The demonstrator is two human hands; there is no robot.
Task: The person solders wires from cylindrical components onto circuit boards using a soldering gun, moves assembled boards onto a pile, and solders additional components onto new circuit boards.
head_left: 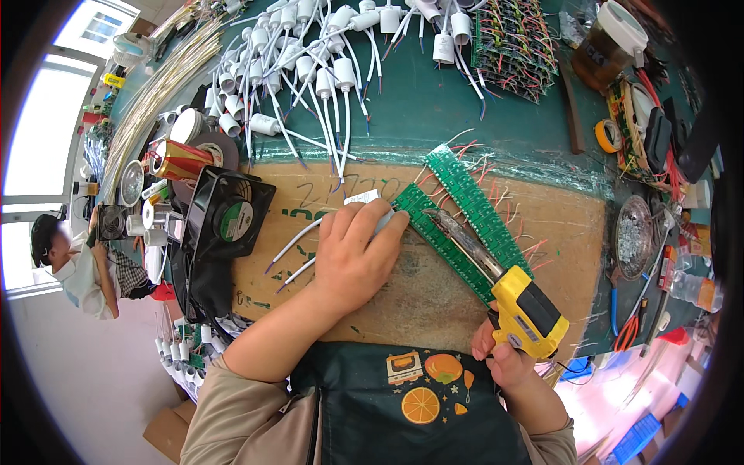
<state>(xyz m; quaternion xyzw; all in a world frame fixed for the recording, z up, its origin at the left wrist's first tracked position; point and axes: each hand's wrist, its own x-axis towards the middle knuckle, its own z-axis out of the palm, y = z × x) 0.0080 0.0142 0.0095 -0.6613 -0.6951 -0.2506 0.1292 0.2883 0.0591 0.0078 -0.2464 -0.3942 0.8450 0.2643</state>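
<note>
My left hand is closed over a white cylindrical wired part, mostly hidden under the fingers; two white leads stick out to its left. Its fingertips are by the upper end of a green circuit board strip. My right hand grips a yellow and black soldering gun, its long metal tip lying over that strip, close to the left fingertips. Beside it on the right is a second green strip, with red and white wires along its edge. Both strips rest on a brown cardboard sheet.
A black fan stands left of the cardboard. White wired cylinders are heaped at the back, near stacked wired boards. On the right are a metal dish, yellow tape and a brown-filled jug. Another person sits far left.
</note>
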